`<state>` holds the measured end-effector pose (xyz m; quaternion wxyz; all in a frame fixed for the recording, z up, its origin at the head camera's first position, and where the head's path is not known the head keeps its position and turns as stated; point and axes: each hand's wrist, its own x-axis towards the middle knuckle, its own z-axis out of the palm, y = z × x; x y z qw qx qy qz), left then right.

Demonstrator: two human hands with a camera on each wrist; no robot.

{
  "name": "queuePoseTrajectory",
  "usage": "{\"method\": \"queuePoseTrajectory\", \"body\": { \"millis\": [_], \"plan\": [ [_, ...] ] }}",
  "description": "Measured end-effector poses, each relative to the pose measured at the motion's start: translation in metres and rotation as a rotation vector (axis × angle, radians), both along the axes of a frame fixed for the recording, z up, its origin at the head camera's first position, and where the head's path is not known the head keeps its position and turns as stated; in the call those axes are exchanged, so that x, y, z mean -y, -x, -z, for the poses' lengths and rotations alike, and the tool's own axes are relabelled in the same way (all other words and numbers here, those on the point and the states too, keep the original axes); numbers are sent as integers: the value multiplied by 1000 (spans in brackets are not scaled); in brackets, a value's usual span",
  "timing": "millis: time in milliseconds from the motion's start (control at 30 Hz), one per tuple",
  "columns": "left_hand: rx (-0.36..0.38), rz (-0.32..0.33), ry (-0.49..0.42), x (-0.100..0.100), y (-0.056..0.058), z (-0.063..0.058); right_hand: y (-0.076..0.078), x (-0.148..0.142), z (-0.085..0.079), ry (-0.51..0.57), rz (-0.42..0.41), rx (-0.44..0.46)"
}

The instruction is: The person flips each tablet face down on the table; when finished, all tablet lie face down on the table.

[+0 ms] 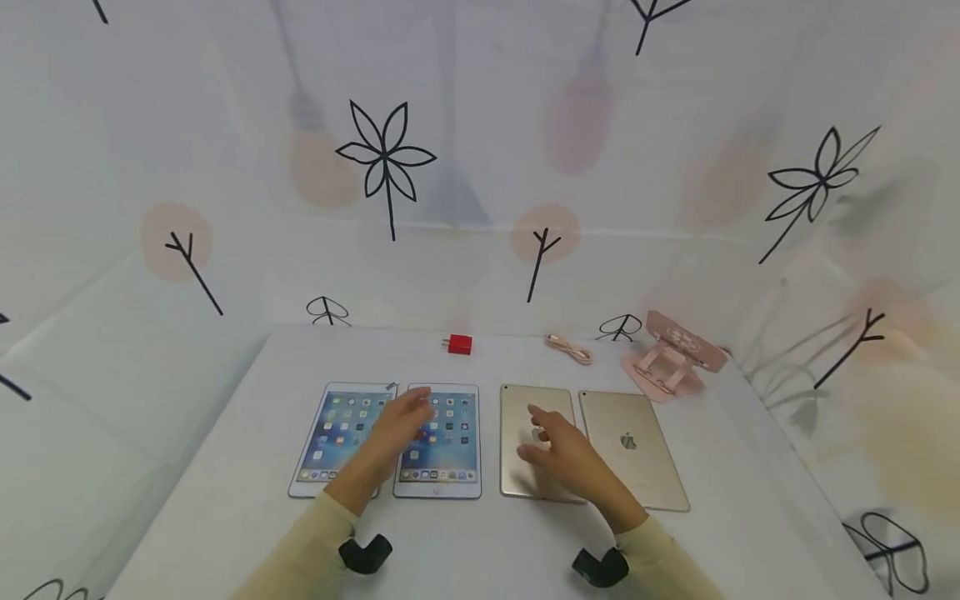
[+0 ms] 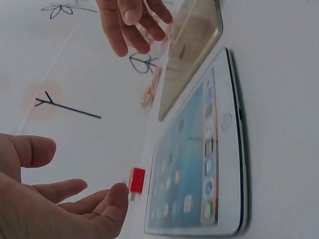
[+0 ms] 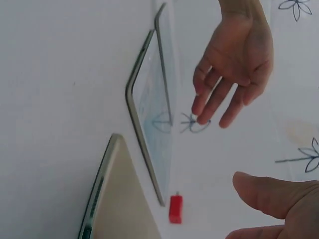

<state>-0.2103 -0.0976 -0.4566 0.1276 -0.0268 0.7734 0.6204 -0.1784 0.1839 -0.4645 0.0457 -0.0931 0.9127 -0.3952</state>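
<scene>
Two white-framed tablets lie face up with lit screens, the outer left tablet (image 1: 337, 433) and the inner left tablet (image 1: 450, 442). Beside them two gold tablets lie face down, the inner gold tablet (image 1: 517, 450) and the outer gold tablet (image 1: 637, 458). My left hand (image 1: 401, 425) hovers over the two lit screens with fingers loosely bent, holding nothing. Over the inner gold tablet is my right hand (image 1: 566, 454), thumb and fingers apart and nothing between them. Both wrist views show the hands raised off the tablets.
Along the back of the white table (image 1: 225, 467) lie a red plug adapter (image 1: 460, 344) and a coiled pink cable (image 1: 570, 348). A pink folding stand (image 1: 671, 358) stands at the back right. A patterned white cloth (image 1: 450, 275) rises behind the table.
</scene>
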Motion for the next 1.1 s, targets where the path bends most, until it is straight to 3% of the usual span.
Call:
{"method": "queuePoseTrajectory", "body": {
  "millis": [167, 233, 367, 533, 733, 1100],
  "plan": [
    [-3, -57, -13, 30, 3, 7, 11, 29, 7, 298, -50, 183],
    [23, -69, -9, 36, 4, 11, 14, 37, 10, 424, -51, 271],
    [83, -82, 6, 41, 3, 18, 16, 49, 17, 569, -26, 398],
    [95, -73, 11, 38, 2, 23, 17, 62, 23, 650, 9, 435],
    [75, -70, -15, 36, 1, 27, 21, 69, 25, 704, -18, 448],
    [57, -24, -86, 33, 1, 29, 24, 72, 22, 704, 22, 471]
  ]
}}
